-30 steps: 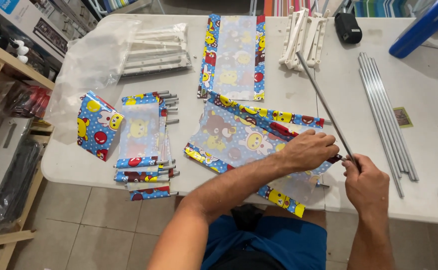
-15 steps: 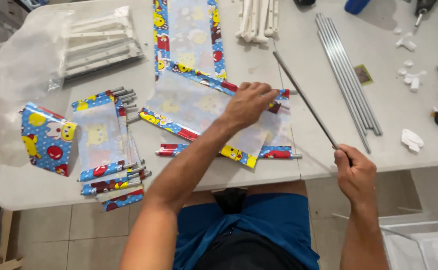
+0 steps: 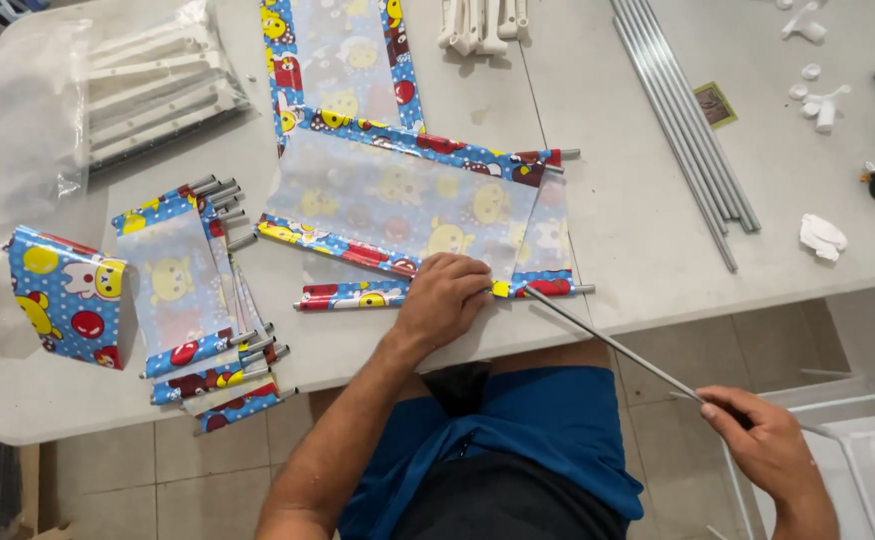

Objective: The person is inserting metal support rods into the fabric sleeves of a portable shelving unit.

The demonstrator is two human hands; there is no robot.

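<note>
I see my left hand [image 3: 445,298] pressed flat, fingers spread, on the cartoon-print cloth panel [image 3: 408,205] at the tabletop's [image 3: 638,250] near edge, while my right hand [image 3: 766,445], fingers pinched shut, holds a thin metal rod [image 3: 613,343] whose far tip meets the panel's corner.

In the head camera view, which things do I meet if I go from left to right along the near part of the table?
Folded cartoon-print piece → stack of printed panels with rods → left hand pressing the printed panel → thin metal rod → right hand holding the rod's end, off the table edge.
</note>
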